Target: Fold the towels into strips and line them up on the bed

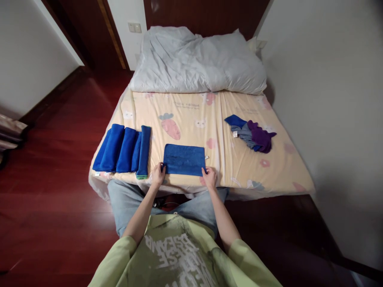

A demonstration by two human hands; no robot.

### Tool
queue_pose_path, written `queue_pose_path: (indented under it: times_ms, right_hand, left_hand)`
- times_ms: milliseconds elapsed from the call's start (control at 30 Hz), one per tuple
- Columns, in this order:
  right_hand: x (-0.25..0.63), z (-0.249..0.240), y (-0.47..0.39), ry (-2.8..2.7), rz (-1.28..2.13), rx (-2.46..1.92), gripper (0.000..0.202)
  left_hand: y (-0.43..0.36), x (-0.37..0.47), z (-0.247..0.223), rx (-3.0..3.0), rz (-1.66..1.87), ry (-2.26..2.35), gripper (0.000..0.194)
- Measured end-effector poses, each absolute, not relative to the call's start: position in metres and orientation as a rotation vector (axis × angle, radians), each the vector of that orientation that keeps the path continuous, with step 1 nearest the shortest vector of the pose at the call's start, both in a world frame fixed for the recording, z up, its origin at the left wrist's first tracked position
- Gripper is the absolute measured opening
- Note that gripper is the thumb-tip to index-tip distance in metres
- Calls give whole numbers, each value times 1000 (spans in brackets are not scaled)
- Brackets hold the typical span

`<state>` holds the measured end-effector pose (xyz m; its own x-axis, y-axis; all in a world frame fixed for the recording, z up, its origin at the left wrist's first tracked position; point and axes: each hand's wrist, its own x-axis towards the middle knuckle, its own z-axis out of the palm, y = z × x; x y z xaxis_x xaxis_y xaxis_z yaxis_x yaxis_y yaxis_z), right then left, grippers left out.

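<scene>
A flat blue cloth [184, 159] lies on the bed in front of me, with a small white tag at its right edge. My left hand [158, 174] pinches its near left corner. At the near right corner, the fingers of my right hand [210, 176] are closed on the same cloth. Left of it, several rolled blue cloths [125, 149] lie side by side, the rightmost one with green edging at its near end. Farther right is a loose pile of crumpled blue, grey and purple cloths [261, 137].
The bed [185, 113] has a yellow sheet printed with carrots and cats. A bunched white quilt [197, 63] lies across its far end, against a dark headboard [206, 16]. A white wall [329, 99] runs along the right side. Dark red floor [60, 159] shows at the left.
</scene>
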<state>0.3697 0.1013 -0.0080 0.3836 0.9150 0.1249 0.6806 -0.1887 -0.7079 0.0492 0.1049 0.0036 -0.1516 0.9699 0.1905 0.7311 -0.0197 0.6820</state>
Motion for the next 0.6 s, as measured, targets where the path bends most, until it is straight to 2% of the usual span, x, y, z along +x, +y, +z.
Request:
queue_pose_path:
  times_ms: [133, 233, 400, 600]
  right_hand:
    - [367, -4, 97, -1492, 255, -1854, 33]
    - [372, -4, 91, -1772, 178, -1651, 28]
    - [384, -7, 79, -2065, 274, -1349, 49]
    - [388, -6, 71, -2047, 287, -1347, 51]
  left_hand:
    - [102, 50, 10, 1873, 901, 1965, 23]
    - [101, 44, 15, 2088, 842, 1793, 26]
    - [99, 27, 10, 2339, 650, 1359, 43]
    - [94, 18, 1, 2379, 708, 1267, 63]
